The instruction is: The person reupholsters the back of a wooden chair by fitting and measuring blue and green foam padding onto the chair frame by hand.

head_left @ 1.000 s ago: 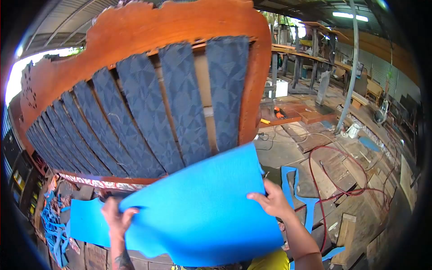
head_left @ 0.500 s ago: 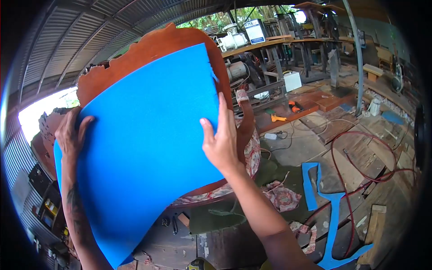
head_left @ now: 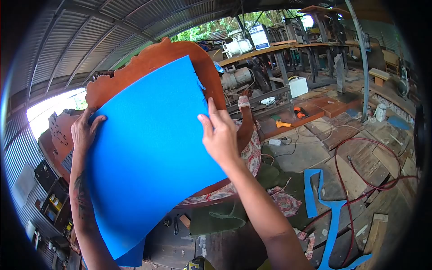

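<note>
A large blue sheet (head_left: 148, 148), which looks like thin foam, stands against the brown carved wooden back (head_left: 180, 53) of a chair. Its right edge is ragged near the top. My left hand (head_left: 84, 130) grips the sheet's left edge, thumb on the front and fingers partly hidden behind. At the right edge, my right hand (head_left: 221, 137) holds the sheet with the thumb in front and the fingers along the border, next to the chair back. Below the sheet shows part of the floral seat cover (head_left: 252, 153) and a wooden armrest (head_left: 245, 128).
On the plank floor to the right lie a blue offcut (head_left: 333, 220), a red hose (head_left: 337, 166) and a yellow tool (head_left: 282, 123). Dark green cloth (head_left: 218, 218) and floral scraps (head_left: 285, 202) lie by the chair. A metal post (head_left: 363, 63) rises at the right.
The view has shifted slightly, so the chair and floor appear lower. The sheet's top corner sits further left against the chair back. Both hands keep hold of its edges.
</note>
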Demonstrator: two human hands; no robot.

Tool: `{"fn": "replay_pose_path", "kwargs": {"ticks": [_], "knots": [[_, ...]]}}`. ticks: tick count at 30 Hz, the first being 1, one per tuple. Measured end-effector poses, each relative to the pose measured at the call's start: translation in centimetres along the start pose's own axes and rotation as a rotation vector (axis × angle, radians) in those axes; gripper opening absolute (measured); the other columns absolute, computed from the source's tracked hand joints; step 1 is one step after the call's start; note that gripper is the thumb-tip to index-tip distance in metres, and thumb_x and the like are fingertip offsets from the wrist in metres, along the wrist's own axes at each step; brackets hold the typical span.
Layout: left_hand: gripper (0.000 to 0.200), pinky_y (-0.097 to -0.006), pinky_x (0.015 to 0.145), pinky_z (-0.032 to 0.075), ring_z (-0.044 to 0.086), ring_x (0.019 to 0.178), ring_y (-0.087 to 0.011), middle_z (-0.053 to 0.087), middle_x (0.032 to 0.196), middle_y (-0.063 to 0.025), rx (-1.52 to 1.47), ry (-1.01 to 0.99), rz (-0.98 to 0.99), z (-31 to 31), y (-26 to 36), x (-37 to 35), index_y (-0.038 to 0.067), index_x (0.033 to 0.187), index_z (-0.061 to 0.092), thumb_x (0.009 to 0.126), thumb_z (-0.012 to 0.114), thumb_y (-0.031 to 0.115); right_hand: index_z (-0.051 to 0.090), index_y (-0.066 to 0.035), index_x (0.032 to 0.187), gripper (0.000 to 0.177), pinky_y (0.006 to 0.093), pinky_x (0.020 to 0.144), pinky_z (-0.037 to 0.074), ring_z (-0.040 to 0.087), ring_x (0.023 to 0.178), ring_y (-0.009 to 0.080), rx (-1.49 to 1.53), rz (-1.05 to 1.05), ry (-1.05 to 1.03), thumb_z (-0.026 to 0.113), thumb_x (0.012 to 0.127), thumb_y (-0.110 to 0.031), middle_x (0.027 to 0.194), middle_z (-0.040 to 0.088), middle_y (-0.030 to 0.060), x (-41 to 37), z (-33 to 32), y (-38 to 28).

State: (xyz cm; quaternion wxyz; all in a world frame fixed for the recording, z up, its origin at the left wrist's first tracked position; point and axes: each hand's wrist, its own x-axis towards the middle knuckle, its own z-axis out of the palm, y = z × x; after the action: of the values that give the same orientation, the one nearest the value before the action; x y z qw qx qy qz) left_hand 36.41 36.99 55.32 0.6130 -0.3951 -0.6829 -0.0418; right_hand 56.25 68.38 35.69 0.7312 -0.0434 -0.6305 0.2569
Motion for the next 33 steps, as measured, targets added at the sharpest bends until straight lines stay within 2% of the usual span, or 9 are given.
{"fn": "replay_pose_path", "kwargs": {"ticks": [1, 5, 11, 15, 19, 23, 27, 29, 33], "knots": [[0.053, -0.0429, 0.072, 0.058, 0.075, 0.089, -0.0333, 0.076, 0.097, -0.014, 0.004, -0.006, 0.009, 0.1, -0.2, -0.1, 0.012, 0.113, 0.066, 0.085, 0.071, 0.057, 0.059, 0.006, 0.136, 0.048, 0.0386, 0.072, 0.052, 0.063, 0.079, 0.0286, 0.002, 0.003, -0.008, 0.068, 0.097, -0.02, 0.087, 0.061, 0.0163, 0.0, -0.4, 0.4], [0.055, -0.0438, 0.072, 0.058, 0.075, 0.089, -0.0337, 0.076, 0.099, -0.0139, -0.018, -0.048, -0.051, -0.2, 0.4, 0.0, 0.012, 0.112, 0.066, 0.085, 0.071, 0.059, 0.062, 0.001, 0.136, 0.044, 0.023, 0.079, 0.052, 0.064, 0.087, 0.0077, 0.639, 0.451, -0.256, 0.07, 0.094, -0.011, 0.106, 0.074, 0.0079, 0.9, -3.2, 2.8], [0.057, -0.0454, 0.072, 0.058, 0.075, 0.088, -0.0355, 0.076, 0.099, -0.0138, 0.0, -0.033, -0.097, 0.8, -0.7, -0.3, 0.011, 0.109, 0.067, 0.085, 0.07, 0.063, 0.066, 0.002, 0.129, 0.03, 0.0294, 0.087, 0.057, 0.07, 0.095, 0.0155, 0.711, 0.607, -0.423, 0.056, 0.102, -0.006, 0.109, 0.074, 0.0121, 1.2, -5.9, 3.8], [0.059, -0.0455, 0.073, 0.058, 0.075, 0.089, -0.0354, 0.076, 0.099, -0.0145, -0.024, -0.053, -0.11, 0.5, -0.5, -0.2, 0.011, 0.11, 0.067, 0.085, 0.068, 0.065, 0.062, 0.004, 0.133, 0.037, 0.0318, 0.091, 0.056, 0.069, 0.1, 0.0164, 0.695, 0.673, -0.514, 0.063, 0.101, -0.014, 0.115, 0.072, 0.0128, 0.2, -6.2, 3.8], [0.061, -0.044, 0.075, 0.057, 0.074, 0.089, -0.0353, 0.076, 0.098, -0.0154, -0.065, -0.001, -0.108, 0.3, -0.1, -0.2, 0.01, 0.111, 0.07, 0.084, 0.07, 0.065, 0.068, 0.004, 0.122, 0.037, 0.029, 0.088, 0.053, 0.067, 0.098, 0.013, 0.474, 0.539, -0.543, 0.075, 0.093, -0.018, 0.11, 0.073, 0.0084, -0.8, -5.4, 4.5], [0.059, -0.0408, 0.077, 0.056, 0.074, 0.087, -0.0319, 0.075, 0.092, -0.0134, -0.223, -0.109, -0.199, -1.5, 0.8, -1.0, 0.008, 0.106, 0.072, 0.086, 0.071, 0.063, 0.071, 0.002, 0.113, 0.033, 0.0298, 0.086, 0.052, 0.066, 0.096, 0.0154, 0.305, 0.406, -0.396, 0.076, 0.092, -0.023, 0.105, 0.073, 0.0086, -1.4, -5.6, 5.3], [0.047, -0.0279, 0.076, 0.051, 0.061, 0.081, -0.011, 0.071, 0.087, -0.0084, -0.622, -0.229, -0.36, -2.0, 3.3, -4.2, -0.001, 0.101, 0.069, 0.087, 0.081, 0.042, 0.065, 0.003, 0.122, 0.036, 0.0297, 0.089, 0.05, 0.064, 0.098, 0.0142, 0.242, 0.533, -0.261, 0.07, 0.096, -0.022, 0.108, 0.069, 0.0053, -1.7, -10.2, 4.0], [0.042, -0.0273, 0.073, 0.052, 0.063, 0.081, -0.009, 0.072, 0.085, -0.0058, -0.792, -0.155, -0.298, -0.1, 4.7, -6.3, 0.001, 0.099, 0.071, 0.087, 0.082, 0.039, 0.063, 0.002, 0.126, 0.036, 0.0307, 0.09, 0.049, 0.063, 0.101, 0.0144, 0.432, 0.534, -0.243, 0.067, 0.098, -0.019, 0.112, 0.067, 0.0049, -2.3, -14.2, 5.3], [0.035, -0.0334, 0.066, 0.055, 0.071, 0.072, -0.018, 0.074, 0.084, -0.01, -0.692, 0.104, -0.197, 0.7, 11.7, -10.1, 0.005, 0.098, 0.073, 0.086, 0.082, 0.036, 0.06, -0.003, 0.128, 0.034, 0.0341, 0.093, 0.05, 0.063, 0.108, 0.0176, 0.419, 0.605, -0.198, 0.056, 0.103, -0.025, 0.117, 0.066, 0.0078, -4.2, -21.1, 3.9]]}}
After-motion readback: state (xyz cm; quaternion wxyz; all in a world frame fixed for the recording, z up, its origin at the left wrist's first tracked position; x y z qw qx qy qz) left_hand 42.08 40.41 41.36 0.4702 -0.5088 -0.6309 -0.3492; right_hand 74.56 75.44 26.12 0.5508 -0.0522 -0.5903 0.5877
